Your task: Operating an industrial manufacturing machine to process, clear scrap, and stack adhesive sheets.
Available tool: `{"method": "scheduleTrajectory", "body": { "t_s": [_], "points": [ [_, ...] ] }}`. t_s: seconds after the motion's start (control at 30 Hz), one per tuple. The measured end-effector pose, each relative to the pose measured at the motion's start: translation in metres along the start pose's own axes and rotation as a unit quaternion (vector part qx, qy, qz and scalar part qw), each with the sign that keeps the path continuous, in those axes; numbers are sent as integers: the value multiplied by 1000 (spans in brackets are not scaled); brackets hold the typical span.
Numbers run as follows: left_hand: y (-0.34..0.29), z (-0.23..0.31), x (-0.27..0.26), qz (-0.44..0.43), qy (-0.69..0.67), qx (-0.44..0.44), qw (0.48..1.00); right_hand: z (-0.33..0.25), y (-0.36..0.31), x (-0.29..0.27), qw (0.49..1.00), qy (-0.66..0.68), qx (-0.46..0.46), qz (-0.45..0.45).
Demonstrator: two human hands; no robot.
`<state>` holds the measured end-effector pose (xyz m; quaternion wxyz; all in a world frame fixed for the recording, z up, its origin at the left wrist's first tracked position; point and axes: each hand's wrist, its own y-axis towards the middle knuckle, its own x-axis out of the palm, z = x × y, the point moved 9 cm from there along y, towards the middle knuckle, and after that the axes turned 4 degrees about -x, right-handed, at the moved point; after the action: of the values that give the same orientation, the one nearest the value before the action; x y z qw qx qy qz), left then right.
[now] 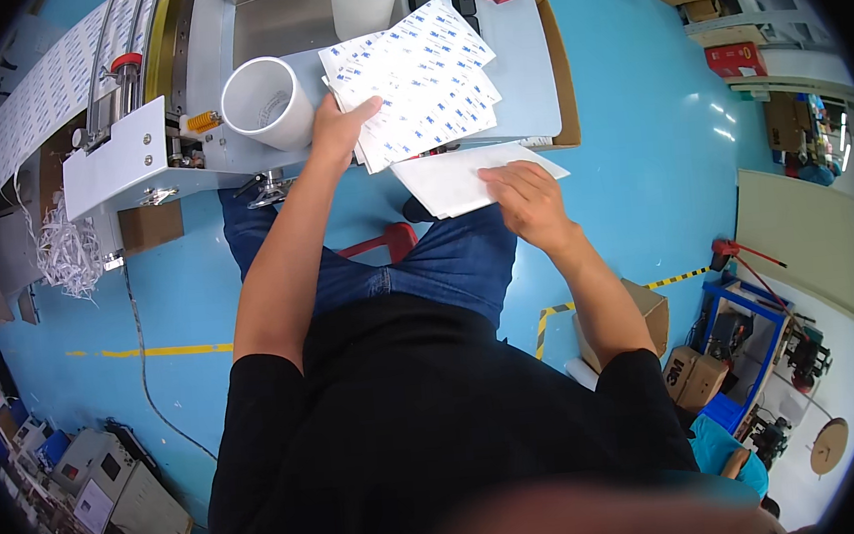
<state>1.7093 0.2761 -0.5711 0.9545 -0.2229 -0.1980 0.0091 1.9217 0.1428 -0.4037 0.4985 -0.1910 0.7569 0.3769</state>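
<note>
A blue floor (639,150) is stretching under everything, and a grey table (523,79) is carrying a white cutting machine (118,161) at its left end. A fanned stack of white sheets with blue print (422,82) is lying on the table, near its front edge. A smaller plain white stack (450,180) is jutting past that edge over the person's lap. A white roll core (264,104) is lying just beside the left hand (339,125), whose grip is resting flat and open on the printed sheets' corner. The right hand (527,199) is pinching the plain stack's edge.
</note>
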Motion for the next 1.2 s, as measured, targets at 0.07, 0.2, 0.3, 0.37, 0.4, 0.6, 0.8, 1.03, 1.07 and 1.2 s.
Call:
{"method": "scheduleTrajectory", "body": {
  "t_s": [0.07, 0.2, 0.3, 0.37, 0.4, 0.6, 0.8, 1.03, 1.07, 1.2],
  "points": [
    [-1, -6, -4, -7, -16, -18, 1000, -1, -4, -16, 999, 4, 11, 44],
    [4, -10, -3, 2, 68, -49, 997, -3, -17, -32, 997, -4, 17, 80],
    [-1, -2, -10, 100, 197, 2, 975, -7, -16, -45, 996, -24, 17, 87],
    [-8, 4, -13, 153, 264, 49, 951, -13, -13, -54, 994, -32, -7, 99],
    [-18, 18, -9, 189, 347, 118, 911, -14, -11, -58, 995, -36, -3, 98],
    [-83, 19, 59, -104, 36, -79, 991, -35, -7, -79, 993, -54, -47, 94],
    [-151, 49, 114, -322, -20, -147, 935, -55, -5, -90, 989, -68, -58, 113],
    [-168, 78, 113, -303, 20, -40, 952, -40, -26, -88, 967, -120, 106, 197],
    [-169, 79, 113, -303, 20, -39, 952, -30, -41, -89, 944, 5, 153, 293],
    [-172, 89, 113, -298, 58, 9, 953, 21, -96, -52, 682, 408, 397, 459]
  ]
}}
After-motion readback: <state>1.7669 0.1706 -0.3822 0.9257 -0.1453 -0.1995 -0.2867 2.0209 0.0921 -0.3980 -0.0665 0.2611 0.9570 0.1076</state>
